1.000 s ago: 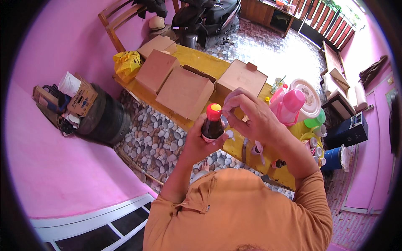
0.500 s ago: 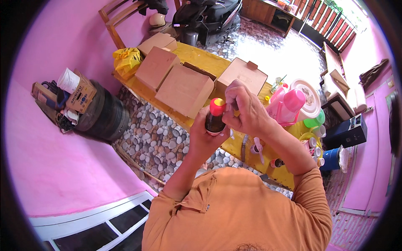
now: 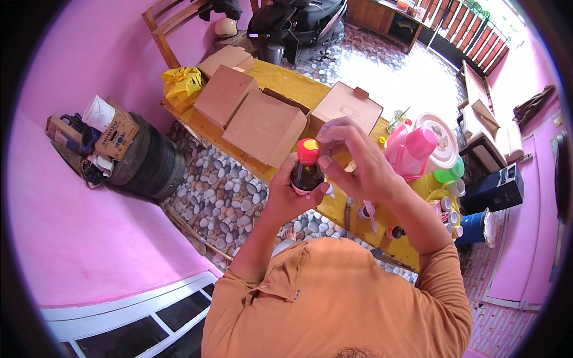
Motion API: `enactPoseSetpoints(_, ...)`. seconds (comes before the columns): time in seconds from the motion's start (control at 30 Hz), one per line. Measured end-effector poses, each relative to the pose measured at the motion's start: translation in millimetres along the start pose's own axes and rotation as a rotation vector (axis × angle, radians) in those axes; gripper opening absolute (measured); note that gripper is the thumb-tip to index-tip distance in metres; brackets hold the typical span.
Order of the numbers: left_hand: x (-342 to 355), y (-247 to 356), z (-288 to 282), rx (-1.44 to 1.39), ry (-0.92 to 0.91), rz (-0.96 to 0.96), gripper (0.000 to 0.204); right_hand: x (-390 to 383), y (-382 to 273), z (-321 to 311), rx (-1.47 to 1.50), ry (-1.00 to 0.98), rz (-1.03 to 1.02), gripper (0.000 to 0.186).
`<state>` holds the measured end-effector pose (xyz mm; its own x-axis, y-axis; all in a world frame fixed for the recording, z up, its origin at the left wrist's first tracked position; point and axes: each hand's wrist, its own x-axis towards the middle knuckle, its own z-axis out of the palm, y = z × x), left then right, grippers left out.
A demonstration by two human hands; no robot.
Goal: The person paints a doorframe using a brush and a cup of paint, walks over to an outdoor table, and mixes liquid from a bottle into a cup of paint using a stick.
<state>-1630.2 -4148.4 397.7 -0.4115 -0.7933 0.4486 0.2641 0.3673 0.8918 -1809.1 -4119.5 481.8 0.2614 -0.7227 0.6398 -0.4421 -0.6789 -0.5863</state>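
Note:
My left hand [image 3: 283, 194] is wrapped round a small dark glass bottle [image 3: 307, 179], held upright over the table's near edge. Its cap [image 3: 308, 153] is red with a yellow top. Just right of the cap is my right hand [image 3: 358, 156], thumb and forefinger parted with a gap between them. Whether a fingertip touches the cap I cannot tell. Beyond my hands, closed cardboard boxes [image 3: 262, 127] stand on the yellow-covered table [image 3: 286, 77].
A pink jug [image 3: 416, 146], a round white-lidded tub [image 3: 440, 140] and several small jars [image 3: 446, 206] crowd the table's right end. A knife [image 3: 348, 212] lies near its front edge. Left stands a black drum [image 3: 149, 158]; a motorbike [image 3: 295, 30] is parked behind.
My right hand's fingers have loosened and parted from a pinch beside the cap, shifting slightly right. My left hand still holds the bottle, nearly in place.

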Motion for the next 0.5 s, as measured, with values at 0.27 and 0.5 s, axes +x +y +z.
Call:
enactPoseSetpoints(0.27, -3.4, -2.2, -2.8, -0.023, -0.050, -0.070, 0.052, -3.0, -18.4, -9.5, -0.535, -0.053, -0.147, 0.026)
enactPoseSetpoints(0.5, -2.8, -3.1, -4.1, 0.183, -0.050, -0.040, 0.056, 6.6, -23.6, -23.2, -0.672, -0.172, -0.230, 0.022)
